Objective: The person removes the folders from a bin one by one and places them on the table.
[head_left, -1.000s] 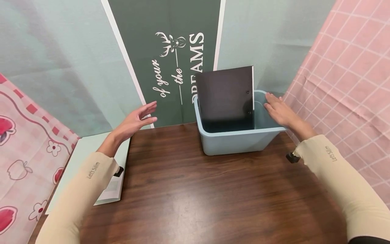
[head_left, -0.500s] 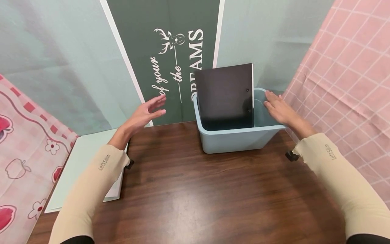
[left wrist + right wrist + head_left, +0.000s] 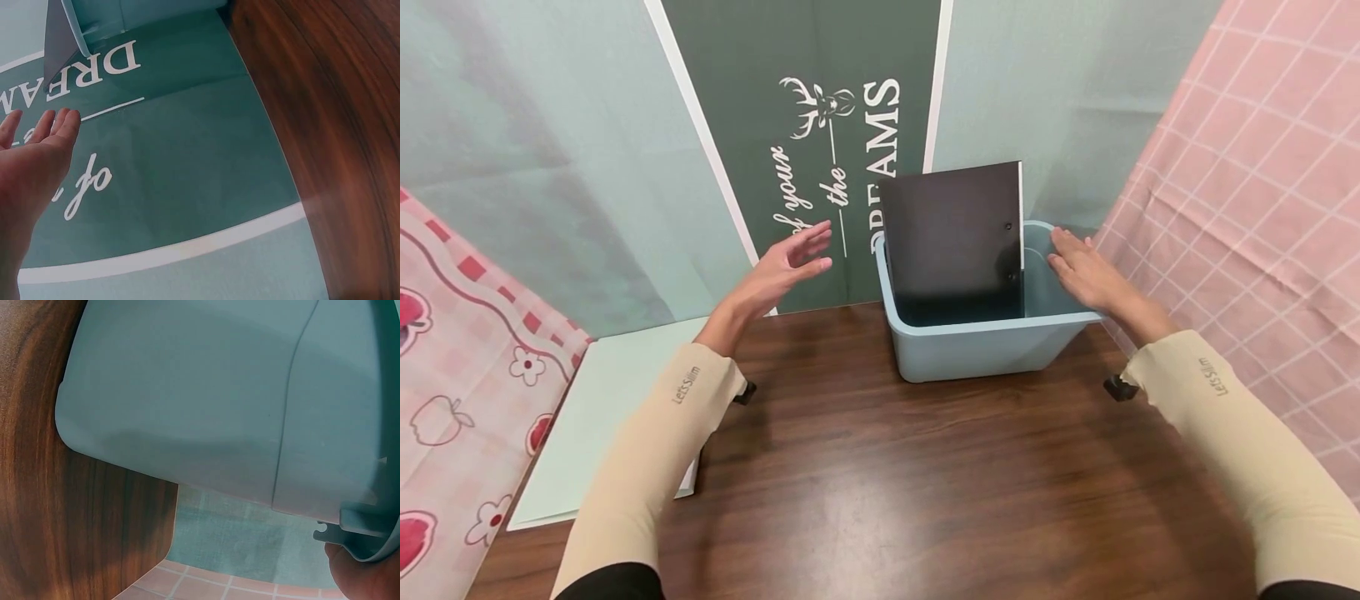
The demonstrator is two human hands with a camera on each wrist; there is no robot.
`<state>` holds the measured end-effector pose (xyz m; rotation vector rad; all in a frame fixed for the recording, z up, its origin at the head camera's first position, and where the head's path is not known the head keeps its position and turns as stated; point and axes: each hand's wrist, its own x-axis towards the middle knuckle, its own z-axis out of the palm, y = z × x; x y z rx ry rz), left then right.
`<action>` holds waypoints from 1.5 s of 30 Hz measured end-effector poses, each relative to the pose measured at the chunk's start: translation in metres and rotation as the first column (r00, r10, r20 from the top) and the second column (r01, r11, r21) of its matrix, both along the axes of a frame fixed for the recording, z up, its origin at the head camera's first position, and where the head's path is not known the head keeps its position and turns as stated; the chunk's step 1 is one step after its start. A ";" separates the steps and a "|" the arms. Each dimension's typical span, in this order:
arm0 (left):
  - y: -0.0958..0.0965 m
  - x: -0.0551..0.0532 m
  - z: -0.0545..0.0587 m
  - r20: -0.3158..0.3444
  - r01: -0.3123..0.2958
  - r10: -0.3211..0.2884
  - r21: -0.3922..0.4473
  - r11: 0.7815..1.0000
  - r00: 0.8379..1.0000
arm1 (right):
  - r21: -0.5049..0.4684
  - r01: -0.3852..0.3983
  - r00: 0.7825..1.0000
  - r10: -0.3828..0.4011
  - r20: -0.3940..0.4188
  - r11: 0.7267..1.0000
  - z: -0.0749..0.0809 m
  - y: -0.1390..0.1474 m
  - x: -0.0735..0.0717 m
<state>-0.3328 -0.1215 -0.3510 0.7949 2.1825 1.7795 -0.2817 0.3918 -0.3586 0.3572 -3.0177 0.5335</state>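
Note:
A light-blue plastic bin [image 3: 977, 350] stands on the wooden table against the back curtain. Inside it a black folder [image 3: 955, 242] with two rivets leans upright and rises above the rim. My right hand [image 3: 1086, 271] holds the bin's right rim, fingers laid over the inner side; in the right wrist view a digit [image 3: 362, 575] shows outside, just below the rim. My left hand [image 3: 782, 267] hovers left of the bin, fingers extended and thumb apart, holding nothing. The left wrist view shows its fingers [image 3: 62, 128] in front of the green curtain panel.
A pale green folder [image 3: 617, 400] with papers in it lies at the table's left edge, partly covered by my left sleeve [image 3: 655, 450]. A pink checked curtain [image 3: 1262, 208] stands close on the right, and a fruit-print curtain [image 3: 460, 375] on the left.
My left hand has moved right and slightly up, away from the pale green folder and toward the bin. The right hand, bin and black folder have stayed in place.

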 end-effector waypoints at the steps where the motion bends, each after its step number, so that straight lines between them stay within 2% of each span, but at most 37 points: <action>1: 0.003 -0.001 0.001 0.004 0.001 -0.001 0.007 1.000 1.000 | 0.000 -0.003 1.000 0.003 -0.003 1.000 0.000 0.000 0.000; 16: 0.032 -0.014 0.004 0.010 0.018 -0.018 0.027 0.999 1.000 | -0.010 0.008 1.000 -0.008 0.001 1.000 0.001 -0.004 0.001; 27: 0.053 -0.027 0.011 0.011 0.021 -0.021 -0.021 1.000 1.000 | -0.008 0.023 0.999 -0.023 0.023 1.000 -0.001 -0.001 0.003; 37: 0.066 -0.037 0.007 0.065 0.019 -0.021 0.019 1.000 0.998 | -0.021 0.022 1.000 -0.021 0.020 1.000 -0.003 -0.003 0.002; 45: 0.078 -0.050 0.012 0.068 -0.007 0.002 0.060 0.998 0.998 | -0.031 0.026 1.000 -0.026 0.010 0.999 0.000 -0.002 0.000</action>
